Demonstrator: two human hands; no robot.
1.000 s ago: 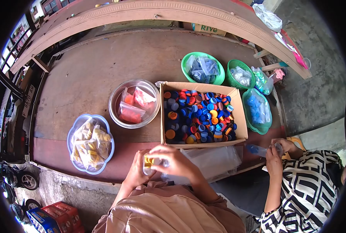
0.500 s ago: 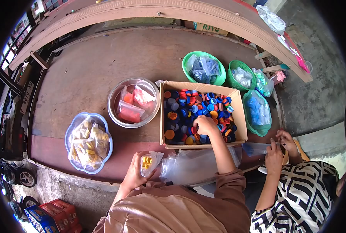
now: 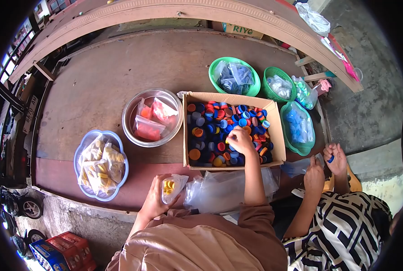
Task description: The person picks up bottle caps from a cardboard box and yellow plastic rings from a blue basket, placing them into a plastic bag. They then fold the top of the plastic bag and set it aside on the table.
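broadly, a worn brown desk spreads beneath everything. the person's right arm stretches forward over the near edge of the cardboard box, back of the hand turned up, the right hand low above the heap. the left arm is bent near the body, and the left hand is by the desk's near edge, its fingers curled round a clear bag. to the right, a co-worker's hand has a blue cap at its palm.

the box holds a loose mix of blue, red, orange and yellow caps. left of it, the steel bowl contains bags of red pieces; farther left, the blue basket carries bags of yellow and pale caps. beyond the box sits a green basin of bluish bags. flat plastic bags lie between the box and the person.

smaller, the clear bag has yellow caps inside. smallest, a yellow cap shows against the right fingertips, which look narrowly gathered; whether they grip it, one cannot tell.
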